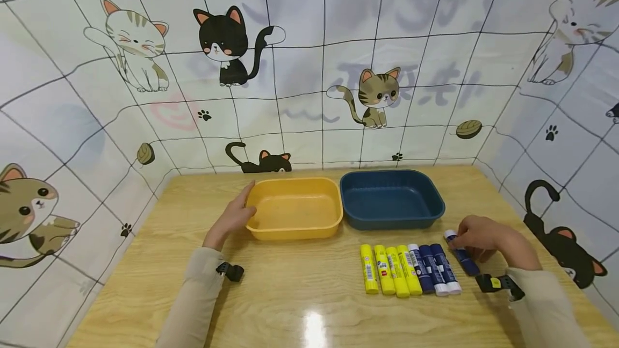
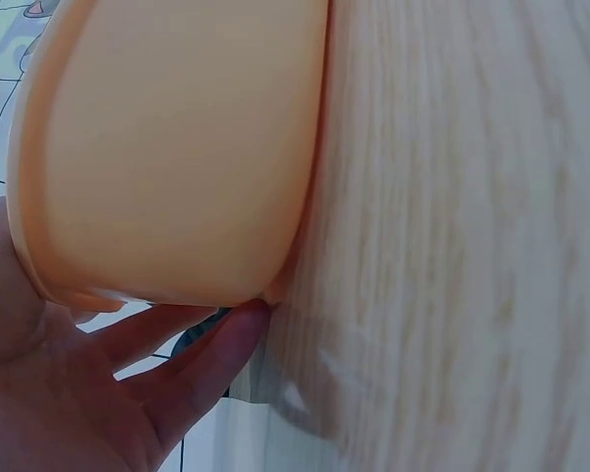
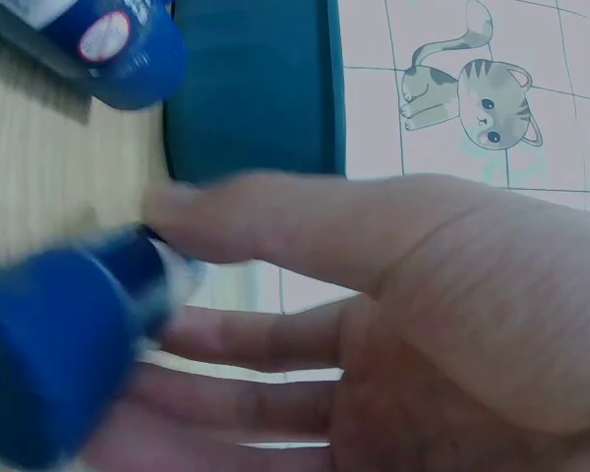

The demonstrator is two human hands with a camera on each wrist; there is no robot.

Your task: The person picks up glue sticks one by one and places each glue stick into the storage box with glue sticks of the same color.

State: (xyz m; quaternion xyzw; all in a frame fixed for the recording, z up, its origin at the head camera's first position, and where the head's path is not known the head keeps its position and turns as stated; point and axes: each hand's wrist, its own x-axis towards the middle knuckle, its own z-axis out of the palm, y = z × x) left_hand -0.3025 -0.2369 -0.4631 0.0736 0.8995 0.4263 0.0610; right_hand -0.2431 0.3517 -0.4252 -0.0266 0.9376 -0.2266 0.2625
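My left hand (image 1: 234, 216) grips the left end of a yellow plastic bin (image 1: 295, 234), its thumb over the rim and its fingers along the outside. In the left wrist view, fingertips press near the bottom of the bin's end wall (image 2: 177, 197). At the right, my right hand (image 1: 483, 235) pinches a blue glue stick (image 1: 467, 263) with a white end between thumb and fingers. That glue stick (image 3: 59, 344) slants and is blurred in the right wrist view. Just left of it lies a row of glue sticks: several yellow ones (image 1: 387, 270) and three blue ones (image 1: 445, 270).
A dark blue bin (image 1: 394, 224) stands against the yellow bin's right side, behind the glue stick row. The wooden table (image 1: 271, 294) ends at a cloth backdrop (image 1: 300, 79) printed with cats, which rises behind and on both sides.
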